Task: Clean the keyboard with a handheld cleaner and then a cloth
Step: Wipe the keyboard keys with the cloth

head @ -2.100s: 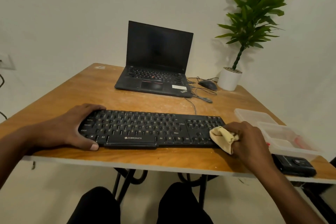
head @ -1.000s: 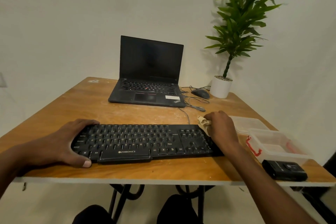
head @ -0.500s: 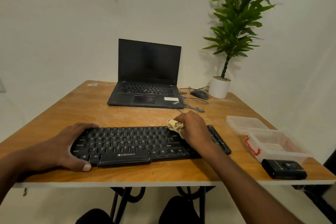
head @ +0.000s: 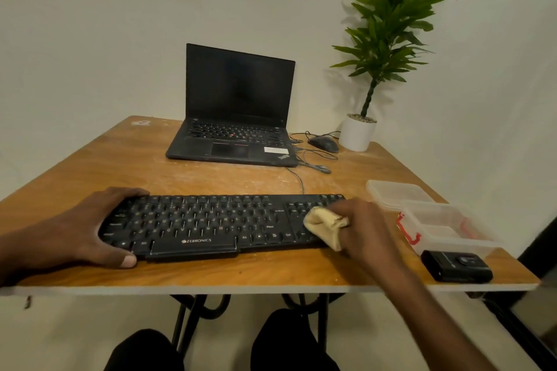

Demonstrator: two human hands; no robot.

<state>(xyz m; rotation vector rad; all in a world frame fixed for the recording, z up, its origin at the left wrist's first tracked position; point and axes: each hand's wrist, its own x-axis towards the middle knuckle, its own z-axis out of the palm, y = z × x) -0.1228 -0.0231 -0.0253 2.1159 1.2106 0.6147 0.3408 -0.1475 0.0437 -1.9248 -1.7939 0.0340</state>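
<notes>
Wooden table [head: 211,181] against a pale wall, seen from above the seated person's knees. Lower left of the frame: the left hand [head: 87,226] clasps the left end of the black keyboard [head: 208,223], fingers curled over its far edge and thumb at its near edge, steadying it. Centre, upper: an open laptop [head: 238,117] with a dark screen. Lower right: the right hand [head: 361,229] grips a bunched yellow cloth [head: 322,224] pressed on the keys at the right end of the keyboard. Far right: a black handheld cleaner [head: 456,266] lies set aside near the table edge, beside a clear plastic box [head: 446,229]. By this layout the cleaner stage appears finished and the cloth wipe is under way; how much of the keyboard remains cannot be told
</notes>
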